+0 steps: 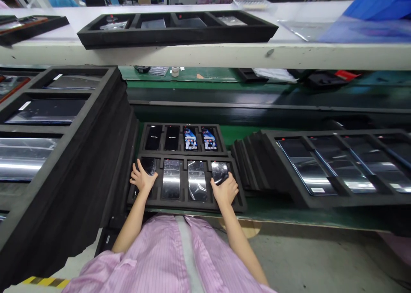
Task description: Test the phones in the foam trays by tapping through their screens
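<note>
On the green bench [272, 207], directly ahead of the person, lay the front tray [186, 205], a black foam tray with four slots side by side. Each slot held one phone, screen up, with its long axis running from the near edge of the front tray to its far edge.

The left hand [143, 179] rested on the left phone [148, 164] in the leftmost slot. Its fingers were spread wide and lay flat, and they did not close on anything.

The right hand [224, 190] was at the rightmost slot. Its fingers were curled narrowly over the near end of the right phone [220, 171] and gripped it. Whether that phone was lifted out of its slot could not be told.

The two middle phones [171, 179] lay untouched between the hands.

Just behind the front tray lay a rear tray [183, 127] with four smaller-looking phones. The two on its right side had lit screens.

To the left of the front tray stood a tall stack of trays [80, 177]. To its right lay a lower, fanned stack [337, 199] holding glossy panels.

Beyond the front tray ran a dark conveyor belt [257, 100]. Above it was a white shelf [205, 53] bearing another black tray [176, 34].

Far behind the front tray, people in blue and pink clothing stood in a workshop.
</note>
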The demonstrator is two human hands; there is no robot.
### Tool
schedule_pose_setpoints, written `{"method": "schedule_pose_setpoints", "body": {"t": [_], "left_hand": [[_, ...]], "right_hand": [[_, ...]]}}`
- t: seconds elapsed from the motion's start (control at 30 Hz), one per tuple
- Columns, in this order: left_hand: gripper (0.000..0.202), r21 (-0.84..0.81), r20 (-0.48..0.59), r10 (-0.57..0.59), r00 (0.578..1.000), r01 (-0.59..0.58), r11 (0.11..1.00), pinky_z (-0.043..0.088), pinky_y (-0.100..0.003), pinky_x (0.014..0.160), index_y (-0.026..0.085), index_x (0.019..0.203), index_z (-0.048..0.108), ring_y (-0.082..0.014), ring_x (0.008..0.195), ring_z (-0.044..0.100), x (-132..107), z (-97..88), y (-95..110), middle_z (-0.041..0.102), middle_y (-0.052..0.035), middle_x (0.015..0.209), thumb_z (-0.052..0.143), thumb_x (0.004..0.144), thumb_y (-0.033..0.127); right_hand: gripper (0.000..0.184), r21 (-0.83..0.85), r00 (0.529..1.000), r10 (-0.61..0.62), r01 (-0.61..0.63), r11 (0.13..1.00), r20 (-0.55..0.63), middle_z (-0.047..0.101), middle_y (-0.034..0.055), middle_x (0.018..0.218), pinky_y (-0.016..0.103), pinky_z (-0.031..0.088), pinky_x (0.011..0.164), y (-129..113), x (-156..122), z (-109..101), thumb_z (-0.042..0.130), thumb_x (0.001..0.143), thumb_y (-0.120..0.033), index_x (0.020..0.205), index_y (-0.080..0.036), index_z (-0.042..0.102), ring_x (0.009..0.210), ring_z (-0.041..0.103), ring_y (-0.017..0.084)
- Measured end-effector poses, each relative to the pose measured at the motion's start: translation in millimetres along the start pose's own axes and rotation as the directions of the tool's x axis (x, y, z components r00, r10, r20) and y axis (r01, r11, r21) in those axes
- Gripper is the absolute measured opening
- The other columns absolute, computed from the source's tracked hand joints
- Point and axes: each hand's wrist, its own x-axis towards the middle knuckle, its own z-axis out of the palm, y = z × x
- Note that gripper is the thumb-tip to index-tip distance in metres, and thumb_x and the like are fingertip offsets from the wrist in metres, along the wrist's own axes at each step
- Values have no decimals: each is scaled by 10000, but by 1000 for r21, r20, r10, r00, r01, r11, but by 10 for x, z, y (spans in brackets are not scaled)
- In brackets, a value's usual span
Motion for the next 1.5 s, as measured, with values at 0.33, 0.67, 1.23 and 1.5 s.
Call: {"method": "schedule_pose_setpoints", "body": {"t": [0.33, 0.67, 1.23, 1.5], "left_hand": [[997, -26, -4, 5, 1000, -5, 1000, 343, -522, 918, 218, 1425, 148, -353, 1180, 373, 14, 18, -10, 258, -149, 1441, 667, 605, 448], [995, -14, -9, 10, 1000, -10, 1000, 341, -526, 922, 230, 1429, 131, -348, 1185, 372, 7, 36, -16, 259, -144, 1441, 659, 616, 454], [954, -16, 22, -3, 1000, 3, 1000, 326, -525, 942, 227, 1423, 178, -344, 1192, 376, -12, -17, -5, 260, -152, 1442, 657, 626, 441], [951, 9, 37, 32, 999, -32, 999, 337, -550, 923, 235, 1427, 168, -357, 1214, 352, 4, 21, -36, 210, -173, 1458, 656, 643, 462]], "right_hand": [[645, 4, 1000, 0, 0, 1000, -7, 514, 200, 1114, 393, 333, 809, 4, 0, 9, 509, 755, -432, 1258, -60, 353, 998, 453, 316], [641, -8, 999, 4, -4, 1000, -53, 503, 211, 1133, 400, 334, 805, 18, -15, 22, 504, 758, -438, 1256, -61, 359, 1003, 445, 322], [663, -59, 999, 47, -46, 997, 12, 523, 230, 1127, 406, 343, 804, 44, 1, 21, 488, 784, -458, 1278, -40, 348, 1003, 459, 335], [686, 67, 981, -186, 182, 981, 61, 467, 234, 1199, 418, 332, 894, -365, -268, 7, 440, 817, -469, 1325, -34, 288, 1115, 402, 321]]}}
